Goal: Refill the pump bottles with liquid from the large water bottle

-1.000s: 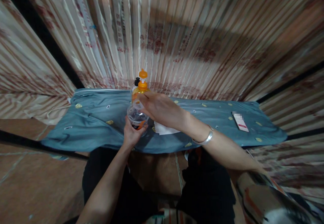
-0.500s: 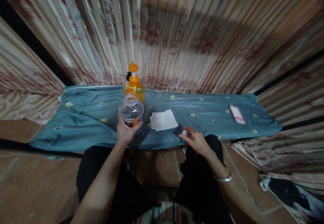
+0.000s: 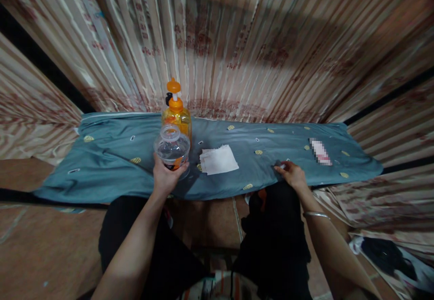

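Note:
My left hand (image 3: 166,175) is wrapped round a clear plastic bottle (image 3: 172,147) that stands upright with its neck uncapped and an orange and black label low on it. Right behind it is a yellow pump bottle (image 3: 176,114) with an orange pump head, partly hidden by the clear one. My right hand (image 3: 292,173) is closed in a pinch at the front of the cloth, to the right, on a small whitish bottle cap (image 3: 281,166), mostly covered by the fingers. Between the hands, a white sheet (image 3: 219,159) with ragged edges lies flat on the cloth.
A teal cloth (image 3: 101,178) with yellow prints covers the long narrow surface. A pink and white blurred item (image 3: 320,151) lies at its right. Pleated curtains (image 3: 220,42) hang behind and at both sides. Dark bars (image 3: 44,60) slope along the sides. My knees touch the front edge.
My right hand has moved to the right along the front of the cloth with the bottle cap. My left hand stays on the clear bottle; the view has shifted slightly.

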Tool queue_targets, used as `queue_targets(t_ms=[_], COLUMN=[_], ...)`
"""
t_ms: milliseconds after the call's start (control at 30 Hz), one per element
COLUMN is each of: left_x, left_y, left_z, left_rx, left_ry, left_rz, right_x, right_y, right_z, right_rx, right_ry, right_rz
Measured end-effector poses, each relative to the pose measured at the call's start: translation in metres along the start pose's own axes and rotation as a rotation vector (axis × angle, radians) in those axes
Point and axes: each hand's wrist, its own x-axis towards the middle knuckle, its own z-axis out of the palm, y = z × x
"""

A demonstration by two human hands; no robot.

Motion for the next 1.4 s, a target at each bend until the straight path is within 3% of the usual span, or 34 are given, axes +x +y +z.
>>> queue_targets(t_ms=[200, 433, 667, 767, 900, 1033, 1133, 1267, 1400], left_x=[-0.003, -0.005, -0.005, -0.005, -0.005, -0.006, -0.006, -0.007, -0.007], left_y=[0.004, 0.009, 0.009, 0.01, 0.012, 0.013, 0.013, 0.012, 0.008], left_z=[-0.001, -0.003, -0.004, -0.003, -0.003, -0.004, -0.005, -0.004, -0.003], left_rx=[-0.021, -0.031, -0.057, -0.075, -0.096, -0.102, -0.1, -0.099, -0.099], left_ry=[-0.016, -0.019, -0.031, -0.032, -0.04, -0.043, -0.047, -0.053, -0.057], left_rz=[-0.015, -0.015, -0.01, -0.008, -0.011, -0.009, -0.012, -0.031, -0.057], right_x=[0.01, 0.018, 0.017, 0.011, -0.002, -0.018, -0.024, -0.016, -0.003], right_y=[0.008, 0.013, -0.001, -0.017, -0.067, -0.148, -0.214, -0.287, -0.329], right_z=[0.006, 0.005, -0.006, -0.016, -0.028, -0.037, -0.037, -0.021, 0.003], right_rx=[-0.292, -0.415, -0.467, -0.487, -0.342, 0.087, 0.375, 0.608, 0.778], right_ry=[-0.056, -0.123, -0.203, -0.164, -0.02, -0.004, -0.048, -0.108, -0.165], right_rz=[-0.01, -0.036, -0.005, -0.02, -0.245, -0.652, -0.833, -0.925, -0.907])
